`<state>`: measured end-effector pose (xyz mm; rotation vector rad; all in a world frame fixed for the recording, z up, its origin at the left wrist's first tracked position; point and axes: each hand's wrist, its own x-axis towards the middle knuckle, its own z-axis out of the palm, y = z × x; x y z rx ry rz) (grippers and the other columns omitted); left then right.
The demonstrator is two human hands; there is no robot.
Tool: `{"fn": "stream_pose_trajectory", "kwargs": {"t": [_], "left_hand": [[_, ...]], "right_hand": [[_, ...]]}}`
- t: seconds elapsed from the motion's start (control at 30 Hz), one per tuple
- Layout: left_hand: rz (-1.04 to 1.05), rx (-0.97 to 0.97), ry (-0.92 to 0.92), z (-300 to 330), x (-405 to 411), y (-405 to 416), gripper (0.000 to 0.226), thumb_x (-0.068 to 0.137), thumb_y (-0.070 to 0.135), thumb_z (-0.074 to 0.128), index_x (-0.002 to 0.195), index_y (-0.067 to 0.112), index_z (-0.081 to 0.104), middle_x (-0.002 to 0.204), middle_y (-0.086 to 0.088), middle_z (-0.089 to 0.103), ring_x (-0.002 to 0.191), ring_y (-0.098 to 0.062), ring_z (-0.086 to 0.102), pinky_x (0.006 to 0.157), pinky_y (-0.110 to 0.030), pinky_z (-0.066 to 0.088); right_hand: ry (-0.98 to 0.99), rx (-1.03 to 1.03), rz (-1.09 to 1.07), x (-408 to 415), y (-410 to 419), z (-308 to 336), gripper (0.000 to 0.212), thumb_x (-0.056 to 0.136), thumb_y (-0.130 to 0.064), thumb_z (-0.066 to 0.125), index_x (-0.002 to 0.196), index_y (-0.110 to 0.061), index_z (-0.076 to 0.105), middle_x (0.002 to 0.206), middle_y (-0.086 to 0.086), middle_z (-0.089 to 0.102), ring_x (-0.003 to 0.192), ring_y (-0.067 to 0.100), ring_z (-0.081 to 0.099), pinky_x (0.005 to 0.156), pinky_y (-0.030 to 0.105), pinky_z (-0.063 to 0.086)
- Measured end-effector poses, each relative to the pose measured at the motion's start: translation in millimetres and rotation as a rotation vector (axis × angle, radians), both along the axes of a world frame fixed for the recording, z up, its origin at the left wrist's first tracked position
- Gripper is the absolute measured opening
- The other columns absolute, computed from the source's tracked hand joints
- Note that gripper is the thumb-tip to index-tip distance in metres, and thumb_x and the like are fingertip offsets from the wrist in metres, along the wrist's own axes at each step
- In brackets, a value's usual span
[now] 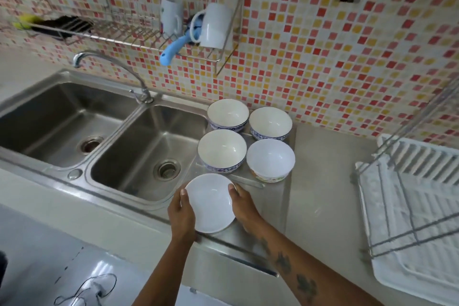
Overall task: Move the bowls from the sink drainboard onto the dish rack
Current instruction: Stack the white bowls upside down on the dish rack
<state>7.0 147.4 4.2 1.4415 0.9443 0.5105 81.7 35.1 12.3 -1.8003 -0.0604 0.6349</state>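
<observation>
Bowls sit grouped on the steel drainboard (273, 196) to the right of the double sink (106, 131). Four of them form a square close to the tiled wall: two blue-patterned bowls at the back, the back-left bowl (228, 114) and the back-right bowl (270, 123), a third blue-patterned bowl (221, 150) in front of the left one, and a bowl with a floral band (270, 159) in front of the right one. All four stand upright, rims nearly touching.

Nearer the person, a plain white bowl (210, 202) is held between both hands over the front part of the drainboard. The left hand (180, 213) wraps its left side with the thumb on the rim; the right hand (244, 206) wraps the right side, thumb likewise over the rim. Each grip is clamped on this white bowl. Whether its base touches the steel cannot be told.

The dish rack (407, 208), a wire frame over a white ribbed tray, stands on the worktop (327, 181) at the far right, well apart from the bowls, and looks unoccupied in the part that shows.

On the wall above the sink hangs a wire shelf (119, 30) holding two white mugs (216, 25), a blue-handled utensil (173, 49) and a yellow sponge (24, 21). A curved faucet (116, 64) rises behind the divider between the basins.
</observation>
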Motion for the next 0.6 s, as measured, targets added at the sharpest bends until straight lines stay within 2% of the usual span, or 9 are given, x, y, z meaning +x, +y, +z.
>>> {"fn": "stream_pose_trajectory", "kwargs": {"t": [0.07,0.2,0.27,0.33,0.47,0.53,0.6], "left_hand": [[-0.048,0.035,-0.028,14.5,0.8,-11.5,0.030,0.104,0.029,0.036,0.119,0.021,0.061,0.115,-0.005,0.061,0.105,-0.028,0.056,0.091,-0.040,0.046],[-0.091,0.007,-0.175,61.9,-1.1,-48.6,0.032,0.104,0.021,0.035,0.119,0.013,0.063,0.111,-0.008,0.062,0.091,-0.018,0.057,0.077,-0.024,0.048],[-0.125,-0.006,-0.249,90.6,-3.3,-68.8,0.031,0.104,0.023,0.035,0.117,0.019,0.063,0.114,-0.006,0.063,0.101,-0.024,0.057,0.085,-0.032,0.048],[-0.168,-0.050,-0.303,118.1,-4.5,-89.9,0.030,0.104,0.027,0.037,0.118,0.023,0.063,0.117,-0.004,0.064,0.106,-0.027,0.058,0.089,-0.039,0.048],[-0.296,-0.130,-0.445,192.3,-12.9,-143.0,0.031,0.101,0.038,0.040,0.119,0.033,0.065,0.126,0.002,0.064,0.115,-0.029,0.059,0.098,-0.056,0.047],[-0.355,-0.185,-0.532,227.2,-17.1,-173.0,0.033,0.099,0.040,0.044,0.125,0.030,0.063,0.125,0.004,0.064,0.111,-0.027,0.059,0.096,-0.052,0.048],[-0.365,-0.206,-0.523,250.9,-21.7,-198.1,0.038,0.095,0.050,0.046,0.121,0.030,0.064,0.116,0.011,0.065,0.104,-0.019,0.060,0.092,-0.046,0.049]], "right_hand": [[-0.015,0.011,-0.014,-2.4,-14.9,12.5,0.036,0.102,-0.026,0.036,0.128,-0.010,0.055,0.115,0.000,0.058,0.110,0.014,0.053,0.095,0.024,0.038],[-0.099,0.070,-0.045,-9.7,-57.7,49.7,0.034,0.103,-0.025,0.035,0.128,-0.016,0.055,0.123,-0.002,0.060,0.112,0.009,0.052,0.101,0.024,0.040],[-0.121,0.139,-0.067,-18.2,-82.8,80.4,0.029,0.103,-0.029,0.036,0.123,-0.027,0.057,0.124,-0.009,0.061,0.113,0.004,0.054,0.096,0.018,0.040],[-0.132,0.207,-0.093,-27.4,-109.7,116.8,0.025,0.102,-0.036,0.035,0.112,-0.041,0.057,0.118,-0.021,0.062,0.109,-0.003,0.057,0.092,0.014,0.043],[-0.203,0.311,-0.120,-55.1,-173.9,188.3,0.030,0.099,-0.049,0.030,0.110,-0.057,0.057,0.120,-0.021,0.064,0.113,0.001,0.060,0.096,0.031,0.052],[-0.260,0.342,-0.111,-71.1,-210.4,222.9,0.032,0.095,-0.058,0.028,0.118,-0.062,0.049,0.131,-0.020,0.057,0.120,0.004,0.056,0.095,0.036,0.054],[-0.290,0.391,-0.078,-86.6,-246.2,249.4,0.041,0.087,-0.071,0.030,0.125,-0.062,0.043,0.137,-0.019,0.053,0.122,0.008,0.057,0.093,0.041,0.055]]}}
